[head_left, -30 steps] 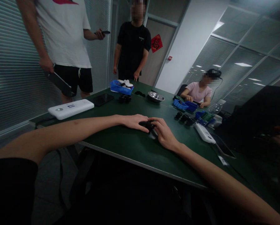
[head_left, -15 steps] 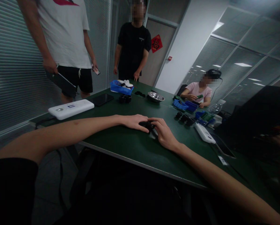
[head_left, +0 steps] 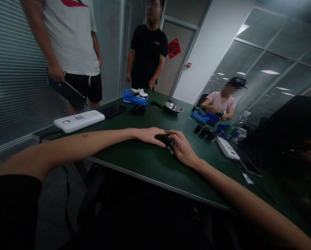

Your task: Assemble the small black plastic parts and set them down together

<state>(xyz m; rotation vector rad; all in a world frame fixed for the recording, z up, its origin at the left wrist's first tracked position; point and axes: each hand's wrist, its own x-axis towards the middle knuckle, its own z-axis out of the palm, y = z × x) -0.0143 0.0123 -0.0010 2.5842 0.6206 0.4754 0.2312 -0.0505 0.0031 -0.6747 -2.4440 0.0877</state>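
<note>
Both hands meet around a small black rounded object on the green table. My left hand grips its left side, with the thumb along the near edge. My right hand curls its fingers over the right side. A small greyish piece shows under my right fingers; its kind is too dim to make out. Much of the black object is hidden by my fingers.
A white power bank and a dark phone lie at left. Behind are a blue basket, black parts and a metal bowl. At right are several black parts and another white power bank. Three people are around the table.
My hands stay around the black object, with my right fingers shifted slightly on it. The standing person in white has drawn the phone-holding hand back out of sight.
</note>
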